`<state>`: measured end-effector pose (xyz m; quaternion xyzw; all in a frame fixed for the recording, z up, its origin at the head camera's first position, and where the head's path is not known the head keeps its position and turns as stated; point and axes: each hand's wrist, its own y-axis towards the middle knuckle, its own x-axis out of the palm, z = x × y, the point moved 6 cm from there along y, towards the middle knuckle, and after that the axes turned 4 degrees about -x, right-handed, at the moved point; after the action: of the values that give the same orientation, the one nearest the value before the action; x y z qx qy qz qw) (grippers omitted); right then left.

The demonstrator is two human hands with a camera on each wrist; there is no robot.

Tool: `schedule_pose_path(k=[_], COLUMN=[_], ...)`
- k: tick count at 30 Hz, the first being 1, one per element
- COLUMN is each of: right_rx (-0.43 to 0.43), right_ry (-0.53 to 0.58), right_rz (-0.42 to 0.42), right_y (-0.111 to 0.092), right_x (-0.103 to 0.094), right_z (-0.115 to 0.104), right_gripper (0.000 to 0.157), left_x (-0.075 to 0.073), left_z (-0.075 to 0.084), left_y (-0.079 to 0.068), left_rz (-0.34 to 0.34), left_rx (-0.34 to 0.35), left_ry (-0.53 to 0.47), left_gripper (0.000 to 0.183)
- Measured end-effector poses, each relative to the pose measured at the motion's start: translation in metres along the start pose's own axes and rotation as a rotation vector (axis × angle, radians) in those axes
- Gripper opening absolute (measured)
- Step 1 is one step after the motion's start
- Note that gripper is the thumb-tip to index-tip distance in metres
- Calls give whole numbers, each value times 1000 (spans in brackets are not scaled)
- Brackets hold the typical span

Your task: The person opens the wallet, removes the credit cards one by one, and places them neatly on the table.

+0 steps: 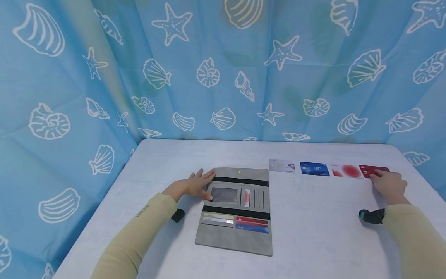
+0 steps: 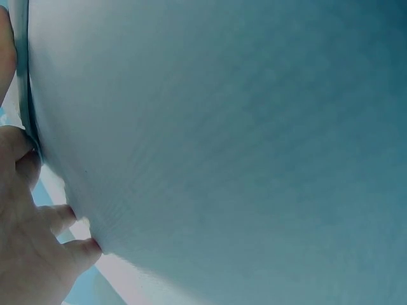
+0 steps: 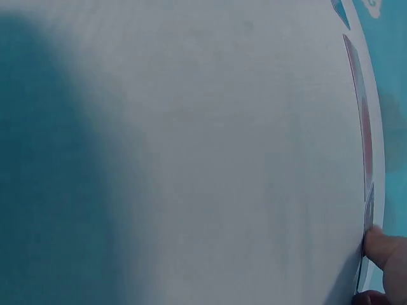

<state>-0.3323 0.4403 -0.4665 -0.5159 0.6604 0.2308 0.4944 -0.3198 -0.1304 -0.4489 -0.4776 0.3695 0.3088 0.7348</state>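
a grey wallet [image 1: 235,210] lies unfolded and flat around the middle of the white counter [image 1: 313,228], well apart from its left and right edges. the left hand [image 1: 198,184] is loose and grasps nothing, its straight fingers spread and touching the wallet's left side, the thumb beside the clear window [image 1: 224,195]. a small card [image 1: 247,198] sits in a narrow slot right of that window; the lower panel holds pale cards [image 1: 218,219] on the left and red and blue cards [image 1: 252,224] on the right. along the counter's far edge, towards its far right corner, runs a row: a silver card [image 1: 282,166] just beside the wallet's upper right corner, a blue card [image 1: 314,169] marked "vip", a white card [image 1: 345,171] with a red circle, and a red card [image 1: 368,169] nearest that corner. the right hand [image 1: 390,186] pinches the red card at its right end. a blue curtain [image 1: 209,93] with white shells and starfish hangs behind the far edge.
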Motion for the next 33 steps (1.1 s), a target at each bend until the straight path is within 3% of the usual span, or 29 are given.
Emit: schedule_pose_path(k=[11, 14, 21, 33], right_rx=[-112, -126, -33, -86], right_ry=[-180, -169, -85, -102], right_rz=[-37, -46, -79, -59], right_y=[-4, -5, -4, -4], right_x=[-2, -3, 0, -1], right_z=[0, -1, 4, 7], right_gripper=[61, 67, 71, 80], left_x=[1, 1, 0, 1], left_z=[0, -1, 0, 0], left_y=[0, 0, -1, 1], left_rz=[7, 7, 2, 1], left_rx=[8, 11, 21, 7], left_ry=[6, 4, -3, 4], left_gripper=[94, 94, 94, 94])
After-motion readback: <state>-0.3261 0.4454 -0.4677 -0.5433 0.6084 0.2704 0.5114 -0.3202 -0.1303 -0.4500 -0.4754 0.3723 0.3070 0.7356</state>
